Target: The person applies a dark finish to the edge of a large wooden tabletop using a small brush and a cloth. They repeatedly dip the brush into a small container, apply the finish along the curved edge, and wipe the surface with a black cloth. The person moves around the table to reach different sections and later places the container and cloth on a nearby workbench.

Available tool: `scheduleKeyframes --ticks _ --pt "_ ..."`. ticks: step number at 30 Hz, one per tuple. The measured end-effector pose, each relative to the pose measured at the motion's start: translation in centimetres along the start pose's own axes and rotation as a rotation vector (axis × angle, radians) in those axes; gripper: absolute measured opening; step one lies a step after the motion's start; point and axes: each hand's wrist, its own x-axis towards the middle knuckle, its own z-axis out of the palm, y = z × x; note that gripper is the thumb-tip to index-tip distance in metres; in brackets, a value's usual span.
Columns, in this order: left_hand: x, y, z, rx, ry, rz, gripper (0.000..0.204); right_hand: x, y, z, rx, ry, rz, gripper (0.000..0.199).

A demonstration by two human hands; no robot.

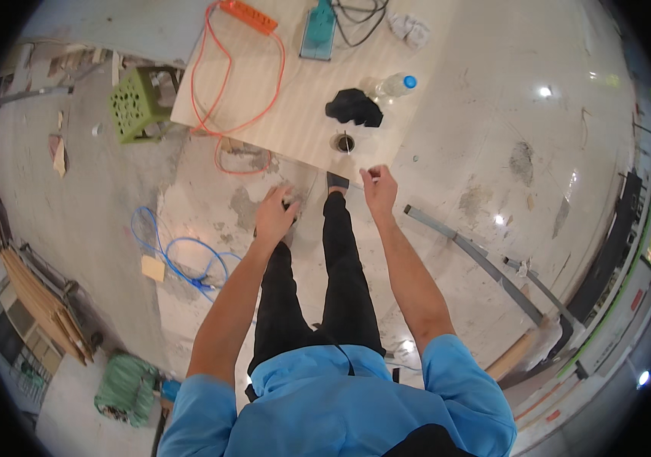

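Note:
My left hand [273, 216] hangs in front of my left foot, fingers loosely bent and thumb apart. A dark patch shows between thumb and fingers; it may be my footwear behind. Just past the table's near corner, my right hand [380, 192] has its fingers curled in and thumb against them. Whatever small thing it may pinch is too small to make out. Closest to it on the pale wooden table [303, 126] is a small cup of dark liquid [345, 143] with a thin stick in it. Beyond lie a crumpled black cloth [354, 107] and a clear blue-capped bottle [395, 85].
An orange power strip [249, 15] with its cable, a teal device [318, 32] and white crumpled cloth [410, 30] lie farther back. A green stool [137, 105] stands left. Blue cable [188, 241] coils on the floor; metal legs [478, 259] extend at right.

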Motion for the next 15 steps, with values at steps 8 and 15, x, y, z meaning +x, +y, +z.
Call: scheduleKeyframes --ticks 8,15 --pt "13.2 -0.5 11.0 0.057 -0.177 -0.032 0.088 5.9 1.2 6.0 0.059 -0.157 0.153 0.04" --pt "17.1 -1.7 14.4 0.059 -0.174 0.116 0.09 6.1 2.9 8.8 0.177 -0.135 0.212 0.034"
